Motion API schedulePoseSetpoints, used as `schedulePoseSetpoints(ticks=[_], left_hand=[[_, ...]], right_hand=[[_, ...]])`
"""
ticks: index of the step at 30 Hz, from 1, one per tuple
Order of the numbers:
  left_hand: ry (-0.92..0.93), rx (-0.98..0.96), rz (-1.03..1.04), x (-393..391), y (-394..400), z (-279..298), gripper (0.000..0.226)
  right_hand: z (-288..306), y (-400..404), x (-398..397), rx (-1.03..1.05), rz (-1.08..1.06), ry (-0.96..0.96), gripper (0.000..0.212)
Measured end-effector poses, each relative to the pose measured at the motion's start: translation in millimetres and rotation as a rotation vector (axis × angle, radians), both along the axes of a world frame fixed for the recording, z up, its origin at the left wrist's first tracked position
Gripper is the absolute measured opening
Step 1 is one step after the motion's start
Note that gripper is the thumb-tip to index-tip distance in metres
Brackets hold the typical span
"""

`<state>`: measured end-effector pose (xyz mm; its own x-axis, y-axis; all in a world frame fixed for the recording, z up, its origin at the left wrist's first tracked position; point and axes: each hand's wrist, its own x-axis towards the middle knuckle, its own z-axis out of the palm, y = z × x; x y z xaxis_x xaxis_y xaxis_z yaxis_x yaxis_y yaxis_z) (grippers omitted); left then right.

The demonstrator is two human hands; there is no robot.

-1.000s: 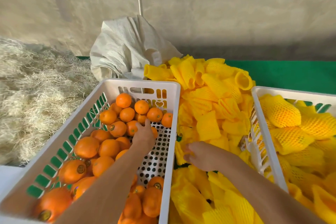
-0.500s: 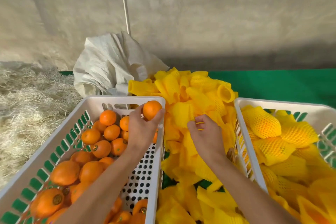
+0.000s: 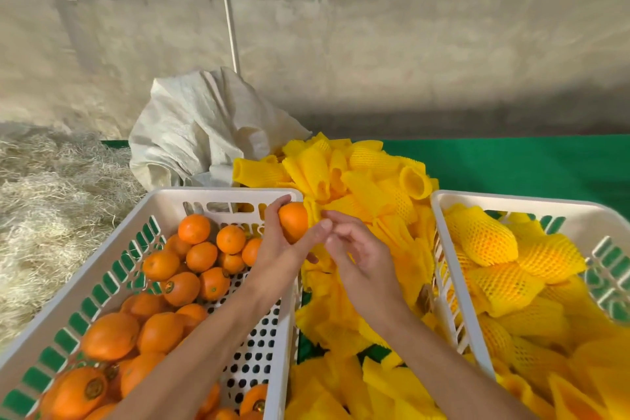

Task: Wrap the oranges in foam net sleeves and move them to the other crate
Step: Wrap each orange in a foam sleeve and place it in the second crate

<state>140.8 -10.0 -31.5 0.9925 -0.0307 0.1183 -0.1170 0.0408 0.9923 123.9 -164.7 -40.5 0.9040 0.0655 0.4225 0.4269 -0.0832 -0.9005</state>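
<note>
My left hand (image 3: 276, 249) grips a bare orange (image 3: 294, 221) above the far right corner of the left white crate (image 3: 221, 194), which holds several loose oranges (image 3: 201, 256). Right beside it, my right hand (image 3: 361, 259) has its fingers curled and pinches a yellow foam net sleeve (image 3: 312, 213) that touches the orange. Both hands hover over the pile of yellow sleeves (image 3: 368, 184) lying between the crates. The right white crate (image 3: 511, 198) holds several oranges wrapped in yellow netting (image 3: 480, 240).
A crumpled white sack (image 3: 204, 126) lies behind the left crate. Dry straw (image 3: 51, 201) covers the ground at the left. A green cover (image 3: 511, 160) spreads under the crates. A concrete wall with a thin white pole (image 3: 227, 10) rises behind.
My left hand lifted an orange out of the left crate and carried it right to the sleeve pile. My right hand rose from the pile with a sleeve and met the orange.
</note>
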Motion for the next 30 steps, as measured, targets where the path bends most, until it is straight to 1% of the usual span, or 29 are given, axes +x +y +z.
schedulePoseSetpoints(ticks=[2, 3, 5, 7, 8, 9, 10, 12, 14, 17, 18, 19, 21, 22, 23, 25, 26, 27, 28, 30], left_hand=[[0.021, -0.071, 0.047, 2, 2, -1, 0.076], [0.028, -0.091, 0.070, 3, 3, -1, 0.072], [0.023, -0.083, 0.118, 5, 3, -4, 0.067], [0.012, -0.076, 0.146, 7, 1, -6, 0.064], [0.007, -0.084, 0.154, 8, 0, -7, 0.062], [0.004, -0.097, 0.160, 9, -1, -8, 0.059], [0.004, -0.109, 0.162, 10, -1, -8, 0.055], [0.011, -0.117, 0.158, 10, -1, -8, 0.050], [-0.007, -0.084, 0.147, 8, -2, -7, 0.049], [-0.068, 0.015, 0.136, 2, -4, -8, 0.058], [-0.081, 0.029, 0.128, 1, -5, -10, 0.062], [-0.092, 0.032, 0.122, 0, -5, -11, 0.064], [-0.098, 0.029, 0.138, -1, -4, -12, 0.064], [-0.092, 0.023, 0.148, -1, -3, -11, 0.064], [-0.086, 0.014, 0.153, 0, -3, -11, 0.064], [-0.085, 0.012, 0.164, 2, -3, -12, 0.065], [-0.082, 0.014, 0.175, 3, -4, -12, 0.064], [-0.073, 0.012, 0.183, 5, -4, -10, 0.063], [-0.061, 0.015, 0.184, 6, -3, -9, 0.060], [-0.025, 0.049, 0.155, 7, -1, -4, 0.049]], right_hand=[[1, 3, -1, 0.134, -0.007, 0.125, 0.014], [2, 4, 0, 0.238, -0.020, 0.210, 0.014], [7, 3, 4, 0.565, 0.003, 0.397, 0.013], [15, -2, 8, 0.871, 0.077, 0.523, 0.013], [16, -4, 10, 0.940, 0.103, 0.563, 0.015], [16, -5, 10, 0.934, 0.119, 0.582, 0.016], [14, -5, 10, 0.855, 0.118, 0.584, 0.016], [10, -3, 8, 0.618, 0.099, 0.531, 0.019], [6, 0, 4, 0.370, 0.095, 0.435, 0.029], [2, 6, -2, 0.000, 0.015, 0.273, 0.053], [-1, 8, -3, -0.084, -0.030, 0.238, 0.054], [-3, 9, -5, -0.131, -0.065, 0.200, 0.046], [-4, 10, -7, -0.162, -0.131, 0.128, 0.019], [-3, 9, -6, -0.133, -0.167, 0.127, 0.021], [-1, 7, -5, -0.024, -0.182, 0.175, 0.023], [5, 5, 0, 0.378, -0.096, 0.349, 0.021], [8, 4, 1, 0.573, -0.039, 0.439, 0.024], [11, 3, 2, 0.731, -0.001, 0.514, 0.026], [13, 3, 3, 0.833, 0.014, 0.565, 0.025], [17, 1, 4, 0.931, 0.053, 0.630, 0.022]])
